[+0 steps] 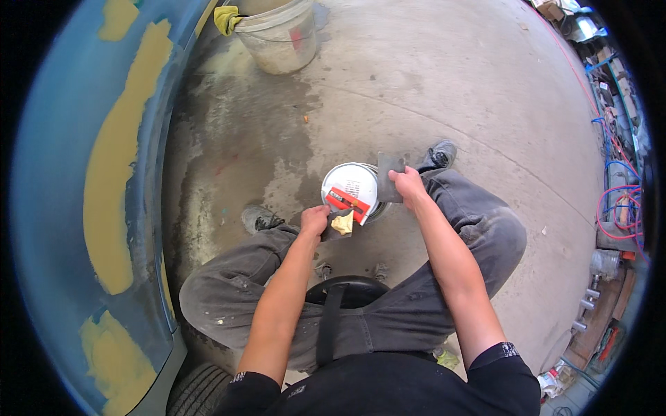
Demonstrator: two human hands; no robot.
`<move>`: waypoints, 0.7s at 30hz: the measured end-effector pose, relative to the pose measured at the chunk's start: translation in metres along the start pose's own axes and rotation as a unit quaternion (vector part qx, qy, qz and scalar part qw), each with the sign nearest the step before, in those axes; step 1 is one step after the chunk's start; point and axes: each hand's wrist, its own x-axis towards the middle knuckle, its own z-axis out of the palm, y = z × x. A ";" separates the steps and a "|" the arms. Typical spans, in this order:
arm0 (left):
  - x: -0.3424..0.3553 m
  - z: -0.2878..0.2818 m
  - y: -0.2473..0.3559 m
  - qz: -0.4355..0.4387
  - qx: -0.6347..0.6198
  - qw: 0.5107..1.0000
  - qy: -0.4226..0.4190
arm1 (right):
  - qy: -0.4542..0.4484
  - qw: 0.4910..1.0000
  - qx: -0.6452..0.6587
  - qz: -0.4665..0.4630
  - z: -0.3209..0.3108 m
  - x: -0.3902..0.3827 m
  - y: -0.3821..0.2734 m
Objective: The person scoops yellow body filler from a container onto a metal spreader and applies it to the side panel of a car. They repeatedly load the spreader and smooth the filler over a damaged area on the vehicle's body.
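My left hand (313,222) is closed on a dark flat spreader (331,234) with a lump of pale yellow paste (342,222) on it. My right hand (406,183) grips a grey flat spreader (386,165), held upright at the right of a round white lid (347,174) on a container. A red and dark flat packet (339,197) lies across the lid, just beyond the paste. On my left, a blue-grey car panel (62,180) carries yellow patches (111,222).
A dirty white bucket (274,48) with a yellow cloth (226,19) stands ahead on the stained concrete floor (472,90). Coiled hoses (617,215) and clutter line the right side. A tire (194,392) is low left; I sit on a black seat (374,291) between my legs.
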 end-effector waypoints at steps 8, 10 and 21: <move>0.015 -0.032 0.015 0.003 -0.120 0.991 0.056 | -0.005 0.991 -0.126 -0.035 -0.013 -0.007 -0.010; 0.020 -0.040 0.025 0.029 -0.159 0.986 0.038 | -0.032 0.975 -0.207 -0.068 -0.007 -0.010 -0.009; 0.020 -0.059 0.041 0.035 -0.226 0.971 0.071 | -0.066 0.800 -0.543 -0.245 0.059 0.002 0.008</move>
